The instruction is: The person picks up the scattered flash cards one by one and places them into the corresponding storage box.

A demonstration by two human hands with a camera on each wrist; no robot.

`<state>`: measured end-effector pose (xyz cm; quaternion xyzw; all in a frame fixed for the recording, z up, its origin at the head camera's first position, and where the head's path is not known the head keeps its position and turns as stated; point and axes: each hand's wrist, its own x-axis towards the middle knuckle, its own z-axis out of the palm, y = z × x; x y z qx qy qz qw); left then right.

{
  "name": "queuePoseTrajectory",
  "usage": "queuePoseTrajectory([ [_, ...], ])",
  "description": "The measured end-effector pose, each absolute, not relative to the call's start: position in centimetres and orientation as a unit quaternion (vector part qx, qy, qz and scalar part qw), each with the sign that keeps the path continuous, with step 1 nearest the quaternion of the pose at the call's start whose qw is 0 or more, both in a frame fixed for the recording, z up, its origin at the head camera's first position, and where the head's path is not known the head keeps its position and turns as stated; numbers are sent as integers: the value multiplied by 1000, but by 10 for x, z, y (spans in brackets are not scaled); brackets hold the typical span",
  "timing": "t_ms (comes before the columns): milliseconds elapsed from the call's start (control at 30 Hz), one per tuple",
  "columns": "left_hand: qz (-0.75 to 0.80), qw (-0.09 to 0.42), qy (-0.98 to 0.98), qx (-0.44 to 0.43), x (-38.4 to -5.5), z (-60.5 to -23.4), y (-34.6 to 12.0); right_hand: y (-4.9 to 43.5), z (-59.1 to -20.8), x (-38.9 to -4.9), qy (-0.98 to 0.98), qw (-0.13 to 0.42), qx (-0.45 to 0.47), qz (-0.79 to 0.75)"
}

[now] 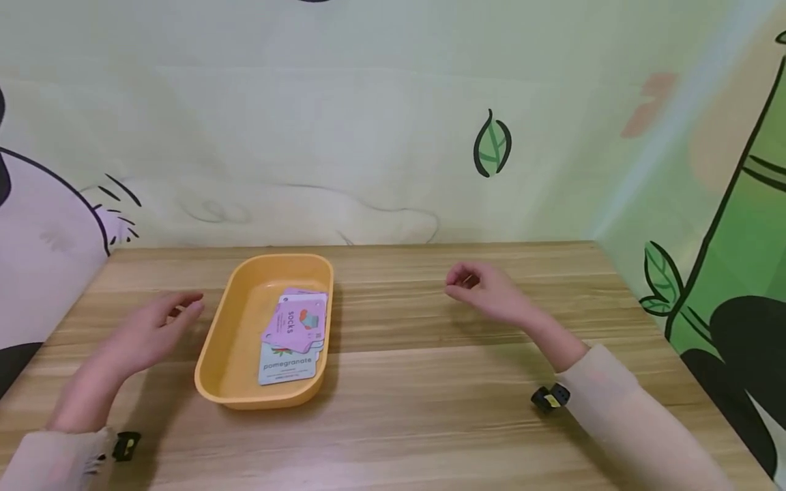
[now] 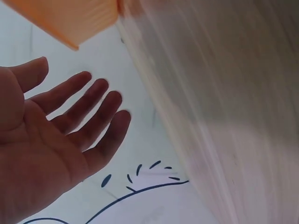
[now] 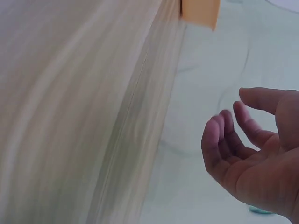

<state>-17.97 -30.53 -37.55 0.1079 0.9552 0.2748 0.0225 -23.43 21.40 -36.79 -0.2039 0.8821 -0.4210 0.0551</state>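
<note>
A yellow-orange plastic tray (image 1: 236, 358) with rounded corners stands left of the middle of the table. Inside, against its right side, picture cards overlap: a purple "socks" card (image 1: 299, 326) on top and a pale "pomegranate" card (image 1: 286, 368) partly under it. My left hand (image 1: 144, 334) hovers just left of the tray, apart from it; in the left wrist view its fingers (image 2: 96, 109) spread, holding nothing. Well to the right of the tray, my right hand (image 1: 491, 293) is held above the table. Its fingers (image 3: 212, 144) are loosely curled around nothing.
The wooden table (image 1: 393, 409) reaches back to a wall covering (image 1: 381, 136) printed with leaves and cartoon shapes. Small black devices (image 1: 550, 398) sit at both sleeve cuffs. The tray's raised rim surrounds the cards.
</note>
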Motion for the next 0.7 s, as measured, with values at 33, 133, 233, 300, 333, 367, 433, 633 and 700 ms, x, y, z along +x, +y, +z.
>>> queuePoseTrajectory([
  [33,270,12,956,113,-181,-376,-307,221,-368,-233,889,42,-201,-410],
  [133,250,-37,958,135,-184,-380,-311,242,-371,-231,905,0,-198,-376],
  [233,218,-86,960,150,-188,-384,-315,262,-375,-229,918,-36,-194,-343],
  [300,196,-107,963,148,-191,-385,-317,275,-377,-227,925,-54,-187,-326],
  [333,185,-112,966,144,-192,-384,-319,281,-377,-227,929,-54,-179,-320],
  [367,175,-115,968,139,-193,-384,-320,287,-376,-226,934,-53,-170,-311],
  [433,159,-107,973,126,-193,-383,-324,297,-377,-226,943,-58,-155,-288],
  [633,133,-83,982,106,-194,-381,-329,318,-378,-225,959,-67,-140,-238],
  [700,132,-69,984,100,-194,-381,-329,321,-378,-223,964,-53,-133,-224],
])
